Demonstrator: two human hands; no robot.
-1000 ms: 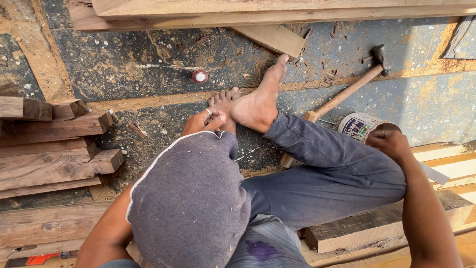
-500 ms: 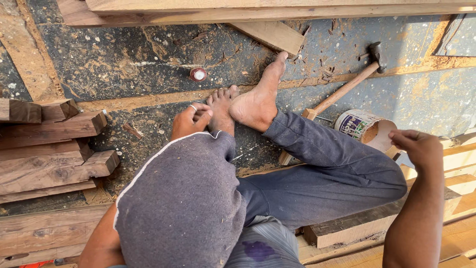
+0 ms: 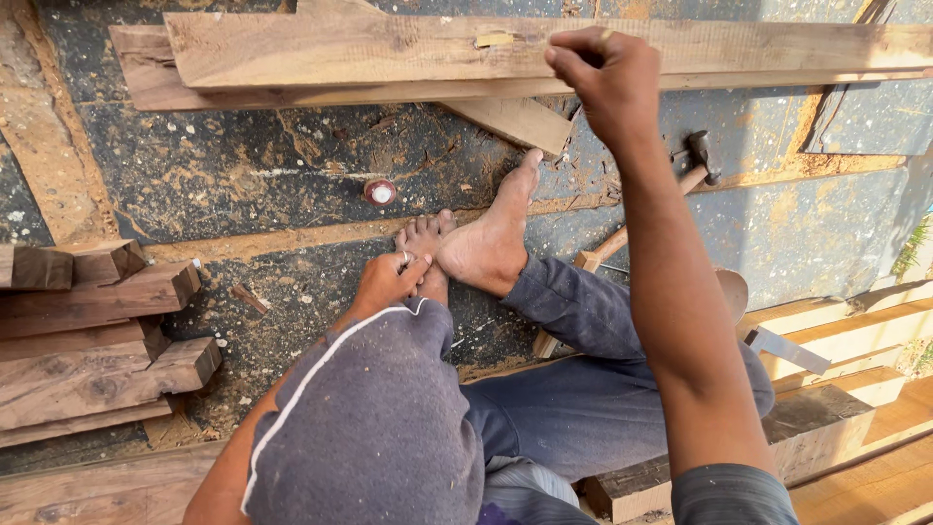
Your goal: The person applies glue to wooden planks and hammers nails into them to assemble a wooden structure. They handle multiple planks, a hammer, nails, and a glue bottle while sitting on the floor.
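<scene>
At the left edge of the dark, sawdust-strewn floor (image 3: pixel 243 194) I see a stack of short timber offcuts (image 3: pixel 92 331), untouched. Moving right, my left hand (image 3: pixel 387 284) rests down by my bare feet (image 3: pixel 481 248), fingers curled loosely with something small and pale pinched at the fingertips; I cannot tell what it is, so I would not call that a firm grip. Just beyond it on the floor lies a small red-rimmed round cap (image 3: pixel 379 191), apart from everything else. Further right, my right hand (image 3: pixel 604 73) is raised to the long plank (image 3: pixel 544 49) that runs along the far edge of the floor, fingers closed into a fist at the plank's near edge, apparently gripping it, perhaps with a small thing inside the fist. Behind that forearm lies a hammer (image 3: pixel 698 160), head towards the far edge.

I judge the step in hand to be taking hold of the plank. The next move would call for a steady pull or lift, with the left hand freed to share the load.
</scene>
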